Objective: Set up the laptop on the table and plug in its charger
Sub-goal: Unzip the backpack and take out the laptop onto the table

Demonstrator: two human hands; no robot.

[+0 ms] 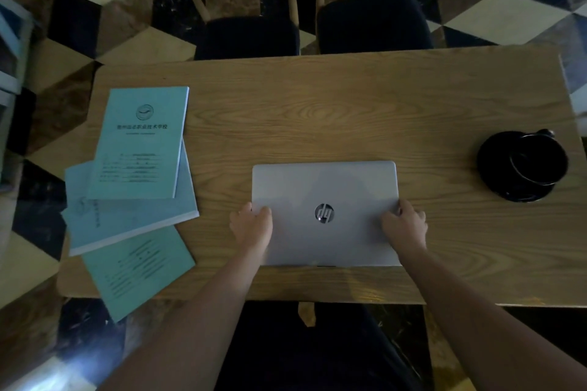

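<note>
A silver laptop [324, 187] lies closed and flat on the wooden table [317, 105], logo facing up, near the front edge. My left hand [252, 225] grips its left edge, thumb on the lid and fingers curled around the side. My right hand [405, 222] grips the right edge the same way. No charger or cable shows in the view.
Three teal booklets [139, 143] lie fanned out at the table's left end, one overhanging the front edge. A black cup on a black saucer [524, 165] stands at the right end. Two dark chairs [371, 22] are tucked in at the far side.
</note>
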